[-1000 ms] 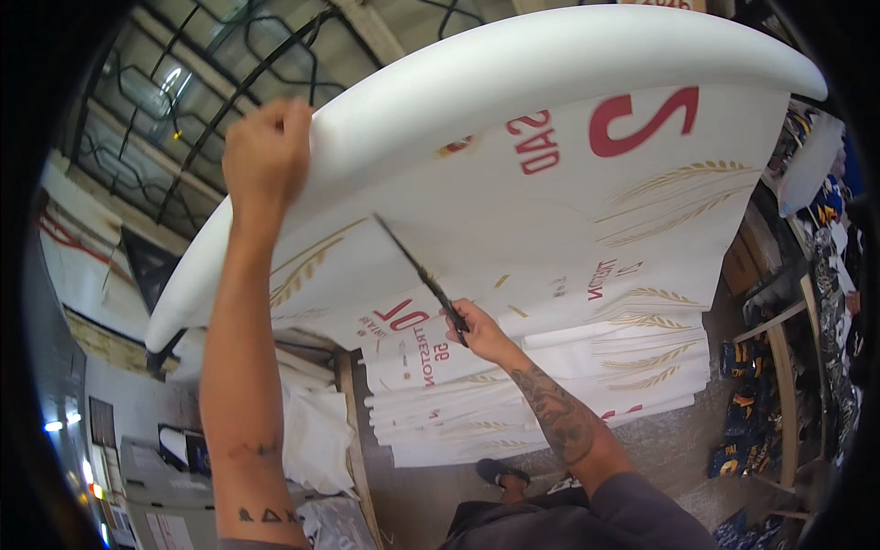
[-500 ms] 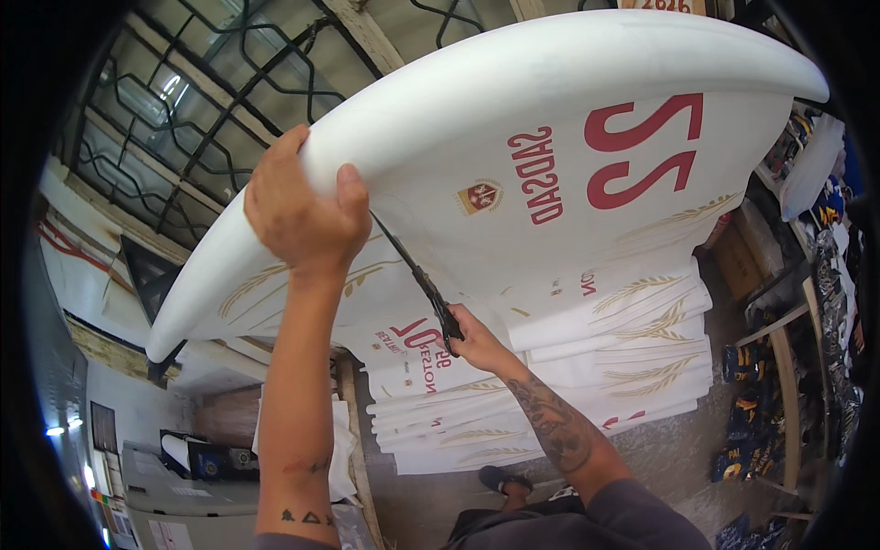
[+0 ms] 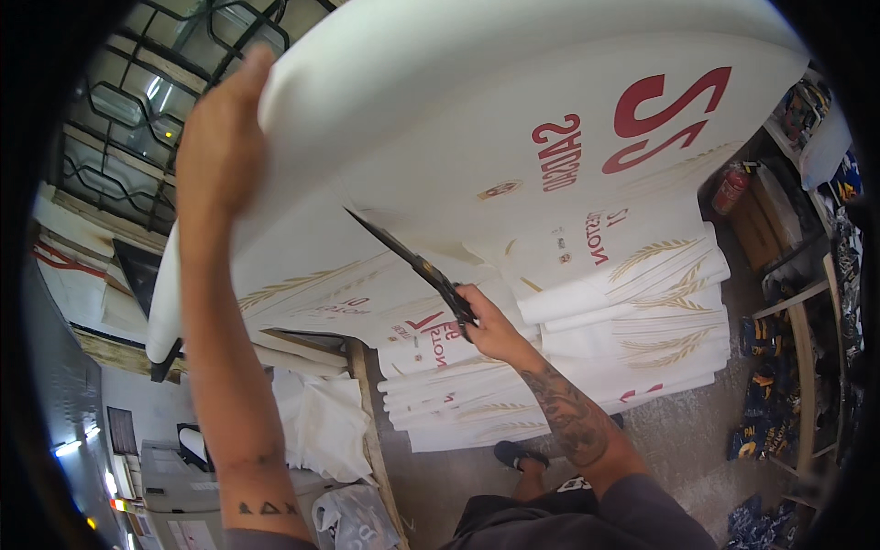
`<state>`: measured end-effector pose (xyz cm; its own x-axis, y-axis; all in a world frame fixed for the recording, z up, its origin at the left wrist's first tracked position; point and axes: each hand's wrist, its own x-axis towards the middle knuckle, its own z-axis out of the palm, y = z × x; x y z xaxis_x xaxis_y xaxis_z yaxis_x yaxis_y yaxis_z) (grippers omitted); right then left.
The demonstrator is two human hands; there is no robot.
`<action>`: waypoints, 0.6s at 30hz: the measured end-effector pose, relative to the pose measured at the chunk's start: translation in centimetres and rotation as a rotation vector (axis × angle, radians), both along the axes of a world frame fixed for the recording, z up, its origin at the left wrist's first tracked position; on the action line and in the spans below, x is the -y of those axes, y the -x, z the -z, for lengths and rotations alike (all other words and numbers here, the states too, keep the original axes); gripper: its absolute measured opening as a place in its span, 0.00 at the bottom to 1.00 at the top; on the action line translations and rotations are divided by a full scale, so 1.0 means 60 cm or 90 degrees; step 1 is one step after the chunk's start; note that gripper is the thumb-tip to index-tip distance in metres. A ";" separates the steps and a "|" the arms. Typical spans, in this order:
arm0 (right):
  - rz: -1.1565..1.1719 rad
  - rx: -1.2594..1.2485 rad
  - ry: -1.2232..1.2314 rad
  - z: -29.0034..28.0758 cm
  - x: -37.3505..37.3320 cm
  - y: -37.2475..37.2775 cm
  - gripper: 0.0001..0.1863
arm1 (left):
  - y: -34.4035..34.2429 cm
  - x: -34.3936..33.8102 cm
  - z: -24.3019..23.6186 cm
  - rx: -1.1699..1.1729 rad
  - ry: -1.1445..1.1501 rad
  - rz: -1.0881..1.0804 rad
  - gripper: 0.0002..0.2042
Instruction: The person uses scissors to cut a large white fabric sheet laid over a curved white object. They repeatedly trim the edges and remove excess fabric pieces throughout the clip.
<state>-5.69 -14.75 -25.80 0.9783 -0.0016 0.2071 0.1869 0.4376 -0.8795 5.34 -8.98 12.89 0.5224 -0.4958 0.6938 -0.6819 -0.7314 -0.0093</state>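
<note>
A big roll (image 3: 403,92) of white printed sheet stretches across the upper view, with red numbers, lettering and gold wheat patterns on it. My left hand (image 3: 220,151) is at the roll's left side, blurred, its fingers mostly hidden. Black scissors (image 3: 423,268) are gripped in my right hand (image 3: 490,330), closed around the handles. Their blades point up and left against the printed sheet (image 3: 458,215), beside a raised cut edge. Whether the blades are parted cannot be made out. Below, the sheet hangs in several folded layers (image 3: 678,321) toward the floor.
A metal window grille (image 3: 128,110) lies behind the roll at upper left. On the right are a red fire extinguisher (image 3: 731,188), a wooden rack (image 3: 807,385) and dark packed garments (image 3: 765,394). White cloth (image 3: 321,422) and a plastic bag (image 3: 353,518) lie at lower left.
My left hand has shifted left and up along the roll. The scissors and my right hand have moved slightly right. The roll sits higher in view, and the printed sheet has shifted.
</note>
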 end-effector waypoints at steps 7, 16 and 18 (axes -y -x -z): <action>-0.025 -0.084 0.006 0.005 -0.023 0.020 0.24 | 0.019 -0.019 0.001 0.199 0.037 0.006 0.22; 0.082 0.068 0.069 -0.029 0.004 -0.044 0.24 | -0.006 -0.044 0.090 0.378 -0.057 0.150 0.41; 0.034 -0.083 0.030 -0.016 0.003 -0.041 0.23 | -0.011 -0.052 0.053 0.262 -0.091 0.151 0.43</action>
<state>-3.24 -14.92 -24.82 0.9958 -0.0476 0.0788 0.0911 0.3875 -0.9174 6.01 -5.88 9.71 0.0811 -0.6729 0.7352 -0.7480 -0.5286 -0.4013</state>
